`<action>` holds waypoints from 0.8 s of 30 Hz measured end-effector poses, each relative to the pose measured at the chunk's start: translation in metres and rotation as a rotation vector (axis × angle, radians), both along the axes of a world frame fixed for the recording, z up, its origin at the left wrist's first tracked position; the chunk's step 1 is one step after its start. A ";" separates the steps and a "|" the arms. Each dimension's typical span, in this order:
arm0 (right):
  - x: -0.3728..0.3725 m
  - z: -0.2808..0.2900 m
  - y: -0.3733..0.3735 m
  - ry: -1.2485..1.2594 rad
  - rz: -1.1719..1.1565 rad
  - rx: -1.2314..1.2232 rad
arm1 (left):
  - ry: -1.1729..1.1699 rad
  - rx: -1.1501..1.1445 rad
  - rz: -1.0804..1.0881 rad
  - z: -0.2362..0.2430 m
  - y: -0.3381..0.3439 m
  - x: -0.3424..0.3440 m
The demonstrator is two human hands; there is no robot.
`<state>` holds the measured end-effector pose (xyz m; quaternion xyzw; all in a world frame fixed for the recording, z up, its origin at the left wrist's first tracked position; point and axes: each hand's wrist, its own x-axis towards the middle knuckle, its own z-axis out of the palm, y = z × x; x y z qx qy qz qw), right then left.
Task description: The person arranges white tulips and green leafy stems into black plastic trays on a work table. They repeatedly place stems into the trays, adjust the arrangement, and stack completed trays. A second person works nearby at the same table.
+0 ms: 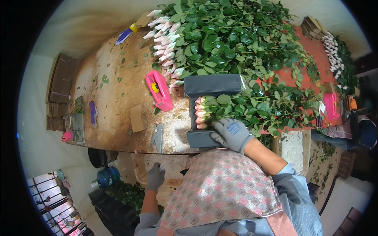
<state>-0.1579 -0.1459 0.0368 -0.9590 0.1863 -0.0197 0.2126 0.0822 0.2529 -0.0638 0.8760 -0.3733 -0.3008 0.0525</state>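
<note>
My right hand (232,133), in a grey glove, rests on the near dark ribbed flap (199,140) of a bunching holder and the stems beside it, fingers apart and slightly bent. Pink roses (200,112) lie in a row between this flap and the far one (212,84), their leafy stems extending right. My gloved left hand (155,177) hangs below the table edge over a pale tray (141,165); its fingers are too blurred to read. A metal stapler-like tool (156,139), a cardboard piece (137,118) and a pink tape dispenser (159,90) lie left of the holder.
Wrapped rose buds with foliage (204,39) cover the back of the table (106,129). Purple gloves (93,114), cardboard stacks (59,86) and a water jug (108,176) are at the left. Another person (346,131) is at the far right, beside more bunches (334,55).
</note>
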 end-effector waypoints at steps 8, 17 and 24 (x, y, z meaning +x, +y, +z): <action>0.006 -0.016 0.013 0.159 0.032 -0.149 | -0.189 0.203 -0.249 0.002 0.050 0.035; -0.002 -0.021 0.025 0.088 -0.050 -0.240 | -0.299 -0.856 -0.520 0.128 -0.196 -0.032; -0.017 -0.021 0.080 -0.469 -0.257 -0.338 | 0.002 -0.862 -0.732 0.155 -0.214 -0.096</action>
